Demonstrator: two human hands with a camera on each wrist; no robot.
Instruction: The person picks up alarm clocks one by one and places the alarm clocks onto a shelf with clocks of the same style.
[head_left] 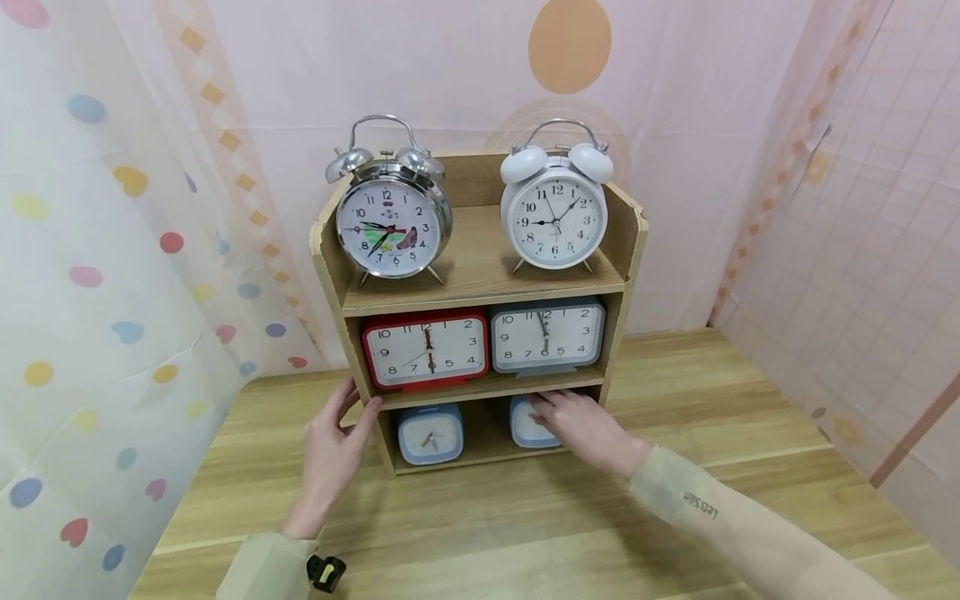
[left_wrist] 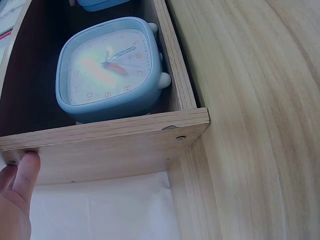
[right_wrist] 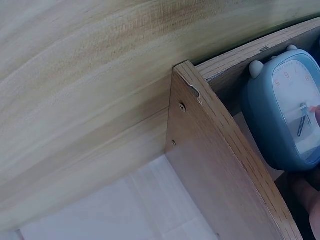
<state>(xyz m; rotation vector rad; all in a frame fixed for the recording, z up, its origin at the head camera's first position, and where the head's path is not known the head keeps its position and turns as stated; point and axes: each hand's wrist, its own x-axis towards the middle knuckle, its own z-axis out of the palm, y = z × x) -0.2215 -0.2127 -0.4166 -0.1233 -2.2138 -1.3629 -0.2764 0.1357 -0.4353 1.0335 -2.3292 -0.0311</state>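
A wooden shelf unit [head_left: 487, 293] stands on the table with clocks on its three levels. On the bottom level sit two light-blue alarm clocks. My right hand [head_left: 581, 425] reaches into that level and grips the right blue alarm clock [head_left: 525, 427], a fingertip at its face and another finger along its body, as the right wrist view shows. The left blue alarm clock [head_left: 431, 435] stands apart from both hands. My left hand [head_left: 333, 446] touches the shelf's left side panel with nearly straight fingers [left_wrist: 27, 175], close to the front edge.
A silver twin-bell clock [head_left: 390, 225] and a white twin-bell clock [head_left: 555, 221] stand on top. On the middle level are a red-framed clock [head_left: 427, 350] and a grey-framed clock [head_left: 547, 337]. A patterned curtain [head_left: 465, 75] hangs behind the wooden table [head_left: 480, 533].
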